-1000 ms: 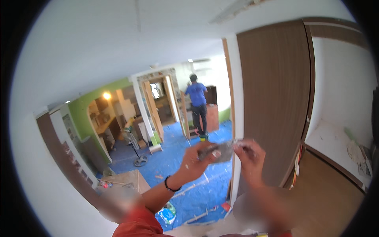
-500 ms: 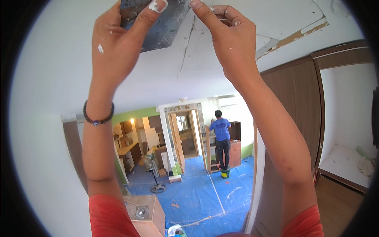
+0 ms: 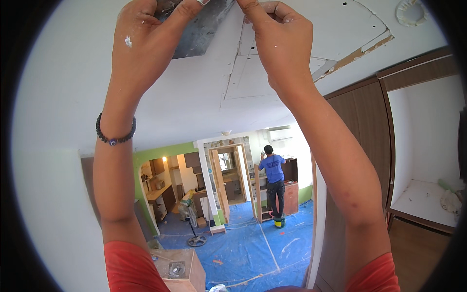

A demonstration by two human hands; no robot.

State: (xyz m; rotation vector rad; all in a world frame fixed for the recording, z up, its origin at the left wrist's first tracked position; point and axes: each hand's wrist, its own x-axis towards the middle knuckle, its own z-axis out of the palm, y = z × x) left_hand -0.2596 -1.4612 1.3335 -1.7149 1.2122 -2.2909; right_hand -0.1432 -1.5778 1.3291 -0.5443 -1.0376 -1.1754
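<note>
Both arms reach up to the white ceiling [image 3: 204, 87]. My left hand [image 3: 146, 39] and my right hand [image 3: 277, 34] together grip a wide grey metal blade [image 3: 204, 31], flat against the ceiling at the top of the view. The blade lies beside a seam [image 3: 233, 73] between ceiling boards. White filler spots both hands. A dark bead bracelet [image 3: 116, 136] circles my left wrist.
A person in a blue shirt [image 3: 273, 170] stands on a bucket [image 3: 278, 222] far ahead, working at a wall. Blue sheeting [image 3: 253, 248] covers the floor. A brown wardrobe [image 3: 360, 126] stands at my right. A wooden box [image 3: 177, 267] is below left, a floor fan [image 3: 194, 233] beyond it.
The hands rose with the blade from chest height to the ceiling and the view tilted upward. Over the last half second they hold nearly still.
</note>
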